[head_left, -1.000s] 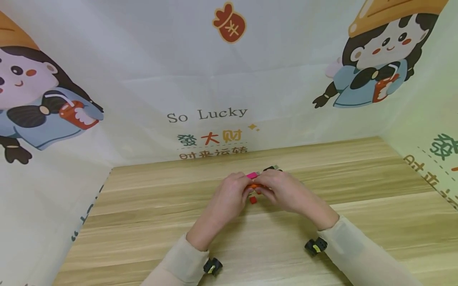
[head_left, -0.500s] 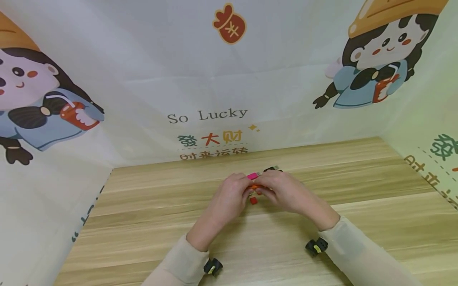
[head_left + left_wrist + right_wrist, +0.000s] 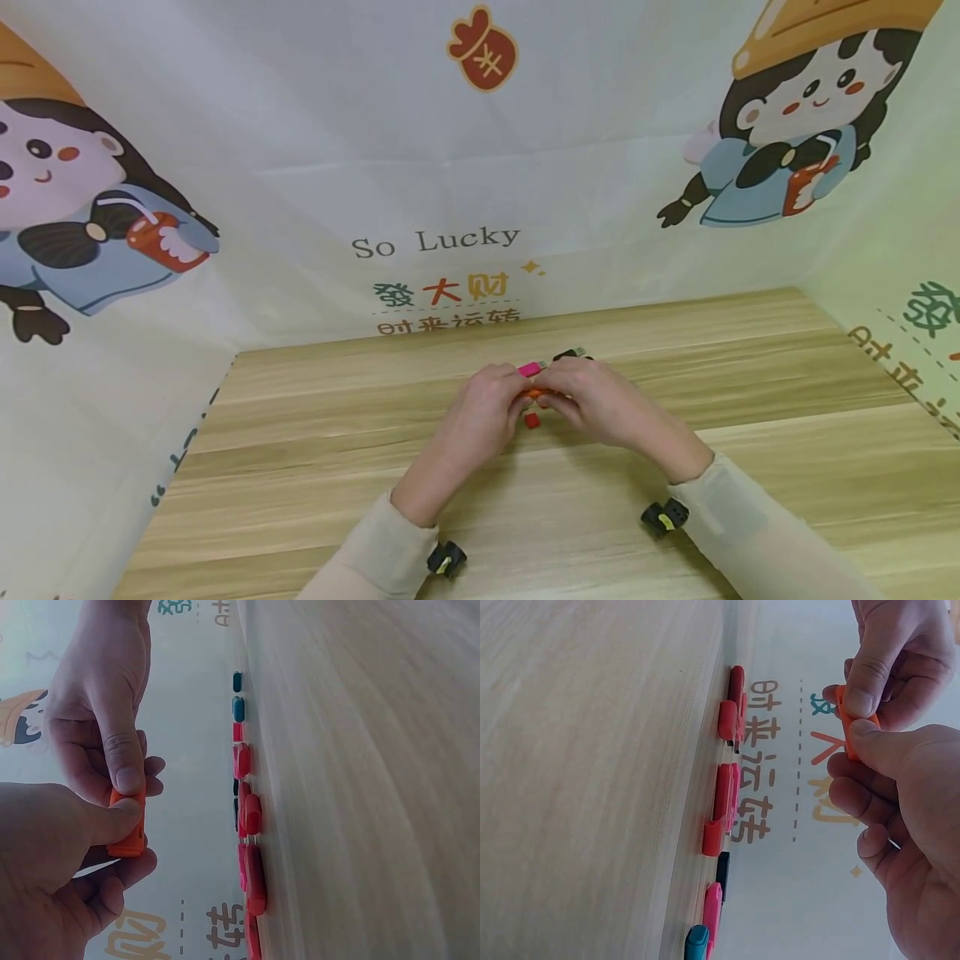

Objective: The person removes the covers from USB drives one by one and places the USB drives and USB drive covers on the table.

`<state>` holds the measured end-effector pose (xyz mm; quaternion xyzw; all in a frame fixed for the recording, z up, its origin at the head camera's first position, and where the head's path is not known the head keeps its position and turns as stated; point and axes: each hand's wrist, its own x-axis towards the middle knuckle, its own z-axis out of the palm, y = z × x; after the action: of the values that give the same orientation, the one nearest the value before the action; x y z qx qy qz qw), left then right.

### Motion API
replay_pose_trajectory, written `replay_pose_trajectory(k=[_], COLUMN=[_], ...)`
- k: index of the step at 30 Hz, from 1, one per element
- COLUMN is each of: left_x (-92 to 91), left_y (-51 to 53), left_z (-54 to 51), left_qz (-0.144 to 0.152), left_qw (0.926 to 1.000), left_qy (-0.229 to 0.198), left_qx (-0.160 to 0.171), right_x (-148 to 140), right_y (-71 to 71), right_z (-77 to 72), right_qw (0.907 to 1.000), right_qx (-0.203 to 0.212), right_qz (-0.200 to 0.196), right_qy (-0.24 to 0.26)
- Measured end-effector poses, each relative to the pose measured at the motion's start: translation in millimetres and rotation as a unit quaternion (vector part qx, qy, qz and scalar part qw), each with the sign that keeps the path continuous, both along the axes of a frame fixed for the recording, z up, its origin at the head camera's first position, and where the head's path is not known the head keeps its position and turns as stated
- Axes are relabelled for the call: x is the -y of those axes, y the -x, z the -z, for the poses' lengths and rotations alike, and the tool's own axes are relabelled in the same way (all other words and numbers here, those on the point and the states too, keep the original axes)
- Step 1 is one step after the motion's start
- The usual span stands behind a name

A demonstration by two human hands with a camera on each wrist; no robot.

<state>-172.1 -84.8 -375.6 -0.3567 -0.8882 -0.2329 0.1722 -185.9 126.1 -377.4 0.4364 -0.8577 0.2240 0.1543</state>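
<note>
Over the middle of the table, my left hand (image 3: 483, 417) and right hand (image 3: 596, 400) meet at an orange USB stick (image 3: 533, 393). Each hand pinches it between thumb and fingers, with the left thumb (image 3: 120, 819) and right thumb (image 3: 127, 778) close together in the left wrist view. Fingers cover much of it, so I cannot tell whether a cap is on. Just behind the hands lie a pink USB stick (image 3: 532, 368) and a black USB stick (image 3: 570, 354), metal plugs bare. A small red piece (image 3: 532, 421) lies in front of them.
On the wooden table (image 3: 315, 467), the right wrist view shows several red pieces in a row, a red stick (image 3: 724, 791) among them, plus a teal piece (image 3: 697, 941). A printed cloth (image 3: 315, 200) walls off the back and sides. Black cameras (image 3: 447, 559) sit at both cuffs.
</note>
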Motion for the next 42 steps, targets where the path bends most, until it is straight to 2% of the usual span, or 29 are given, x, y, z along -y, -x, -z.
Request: replay_pose_trajectory(k=[7, 16, 33, 42], left_x=[-0.9, -1.4, -0.9, 0.4], left_y=[0.0, 0.1, -2.3, -3.4], left_z=[0.1, -1.1, -5.4, -8.6], left_qz=[-0.004, -0.006, -0.026, -0.027], left_qw=[0.9999, 1.0, 0.9995, 0.9993], left_qy=[0.008, -0.004, 0.006, 0.004], left_qx=[-0.005, -0.002, 0.016, 0.027], right_x=[-1.2, -0.6, 1.0, 1.7], right_y=[1.3, 2.0, 1.1, 0.3], right_z=[0.1, -2.2, -5.6, -6.5], right_qw=[1.0, 1.0, 0.9997, 0.9997], right_qx=[0.002, 0.007, 0.016, 0.017], right_qz=[-0.005, -0.005, 0.012, 0.017], right_qy=[0.004, -0.003, -0.01, -0.007])
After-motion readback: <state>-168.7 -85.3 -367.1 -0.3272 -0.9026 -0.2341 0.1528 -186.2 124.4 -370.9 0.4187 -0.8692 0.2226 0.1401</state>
